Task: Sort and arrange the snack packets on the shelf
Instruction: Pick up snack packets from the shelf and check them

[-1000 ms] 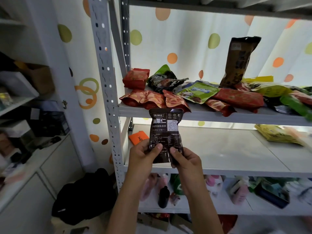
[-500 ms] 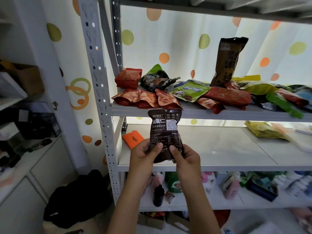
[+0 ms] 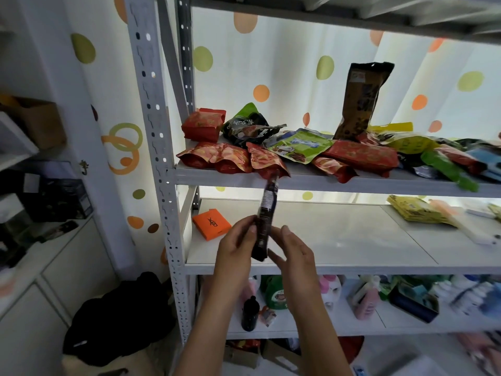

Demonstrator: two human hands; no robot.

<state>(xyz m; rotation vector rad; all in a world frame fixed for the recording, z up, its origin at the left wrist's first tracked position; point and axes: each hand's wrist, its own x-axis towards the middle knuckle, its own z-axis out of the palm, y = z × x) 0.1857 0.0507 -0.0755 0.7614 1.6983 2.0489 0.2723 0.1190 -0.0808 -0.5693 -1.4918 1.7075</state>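
Note:
A dark brown snack packet [image 3: 267, 210] with a white label stands edge-on in front of the middle shelf [image 3: 339, 240]. My left hand [image 3: 237, 241] pinches its lower half between thumb and fingers. My right hand [image 3: 296, 252] is right beside the packet's bottom corner with its fingers loosely spread; I see no grip. On the upper shelf [image 3: 298, 180] lies a heap of packets: red ones [image 3: 217, 157] at the left, a green one [image 3: 298, 145], a black-green one [image 3: 249, 126], and a tall brown bag [image 3: 360, 101] standing upright.
An orange box [image 3: 211, 223] lies at the middle shelf's left end and a yellow packet [image 3: 414, 211] at its right. Bottles [image 3: 273, 294] fill the lower shelf. The grey shelf post [image 3: 160, 158] rises at the left, with a black bag [image 3: 116, 321] on the floor.
The packet has turned from facing me to edge-on. My right hand's thumb has come off its face and the fingers have loosened, while my left hand keeps hold of it.

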